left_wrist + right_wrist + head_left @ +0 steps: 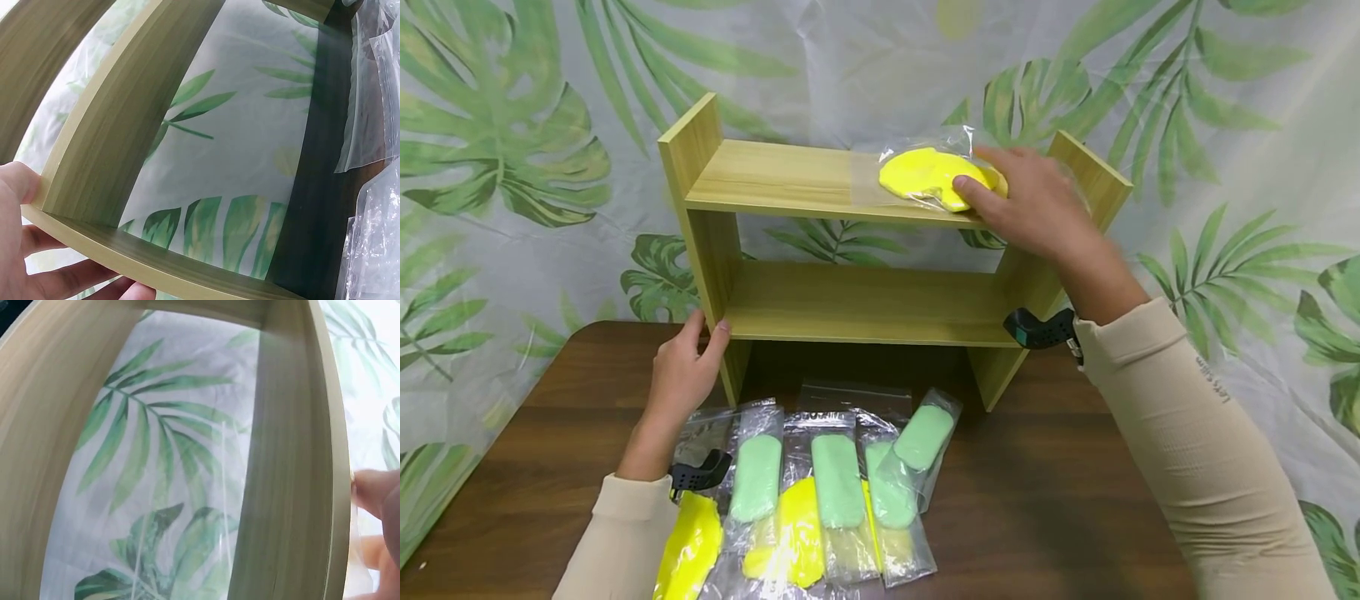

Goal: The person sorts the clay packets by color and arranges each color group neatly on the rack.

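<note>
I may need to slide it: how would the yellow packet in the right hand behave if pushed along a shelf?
The yellow packet may slide readily, as its clear wrapper looks glossy. The wrapper's thin, crinkled margins would likely flop. Its irregular outline makes rolling unlikely.

Can see a dark brown table (1060,500), bearing a pale wooden shelf unit (865,304) upright toward its back; in front of the unit, can make out clear bags (913,567) with green pads (837,479) and yellow pieces (801,542), lying in an overlapping spread; at the top board (775,179), can see a bagged yellow piece (917,171); cannot tell whether touching.
</note>
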Available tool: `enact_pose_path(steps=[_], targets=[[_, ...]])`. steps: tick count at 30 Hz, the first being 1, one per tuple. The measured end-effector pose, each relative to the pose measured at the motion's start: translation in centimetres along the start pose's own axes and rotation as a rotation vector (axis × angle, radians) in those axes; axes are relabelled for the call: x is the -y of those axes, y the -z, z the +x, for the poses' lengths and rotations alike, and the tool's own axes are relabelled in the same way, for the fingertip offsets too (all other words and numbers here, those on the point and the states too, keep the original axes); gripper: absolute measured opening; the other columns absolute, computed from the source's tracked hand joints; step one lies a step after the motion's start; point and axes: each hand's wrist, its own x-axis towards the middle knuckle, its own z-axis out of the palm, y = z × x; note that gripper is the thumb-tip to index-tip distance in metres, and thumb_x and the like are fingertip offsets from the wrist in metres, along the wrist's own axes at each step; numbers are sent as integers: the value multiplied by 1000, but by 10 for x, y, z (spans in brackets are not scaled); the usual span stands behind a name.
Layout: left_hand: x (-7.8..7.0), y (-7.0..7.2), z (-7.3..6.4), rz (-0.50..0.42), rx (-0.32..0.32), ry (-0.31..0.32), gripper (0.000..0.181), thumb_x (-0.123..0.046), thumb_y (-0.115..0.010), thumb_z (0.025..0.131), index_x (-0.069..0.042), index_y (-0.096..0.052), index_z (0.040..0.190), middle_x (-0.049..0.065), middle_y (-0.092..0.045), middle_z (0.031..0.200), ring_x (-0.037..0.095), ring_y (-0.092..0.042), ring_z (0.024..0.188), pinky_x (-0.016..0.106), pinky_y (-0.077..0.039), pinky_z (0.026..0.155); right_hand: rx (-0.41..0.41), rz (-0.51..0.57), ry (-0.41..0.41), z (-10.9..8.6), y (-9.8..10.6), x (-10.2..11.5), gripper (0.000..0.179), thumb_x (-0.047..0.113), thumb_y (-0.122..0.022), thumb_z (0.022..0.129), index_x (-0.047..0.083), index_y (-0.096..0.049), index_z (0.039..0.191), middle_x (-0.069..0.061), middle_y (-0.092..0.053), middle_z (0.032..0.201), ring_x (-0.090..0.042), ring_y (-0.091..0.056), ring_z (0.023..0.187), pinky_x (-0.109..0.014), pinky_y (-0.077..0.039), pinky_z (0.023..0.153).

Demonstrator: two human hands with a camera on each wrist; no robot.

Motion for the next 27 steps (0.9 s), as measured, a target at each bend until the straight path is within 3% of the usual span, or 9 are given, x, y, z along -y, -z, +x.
enact_pose_path(steps=[5,14,24,27], targets=[[-1,-1,0,2,2,-2,36,-40,-38,103,-6,-46,99,8,-45,67,23,-41,54,36,-32,51,-121,124,-8,-7,-2,-1,60,46,-42,99,17,-33,151,-9,-31,154,-32,-19,144,-53,-15,113],[-4,0,1,-5,-5,-4,35,-39,-39,103,-5,-50,104,8,-48,69,22,-43,56,35,-34,53,-303,241,76,-41,-4,-4,52,33,-52,97,9,-46,143,-10,-45,145,-26,-34,137,-49,-24,110],[-6,1,0,0,2,6,37,-39,-39,103,-5,-51,110,10,-53,74,23,-46,61,36,-36,55,-394,298,90,-73,-6,-8,49,30,-58,95,17,-50,141,-4,-48,142,-19,-39,133,-46,-30,107],[-6,1,0,2,-1,-2,36,-38,-39,103,-5,-51,109,10,-53,74,24,-47,61,36,-36,56,-409,330,85,-85,-9,-9,48,29,-59,95,16,-51,140,-4,-50,140,-22,-43,129,-49,-33,102]])
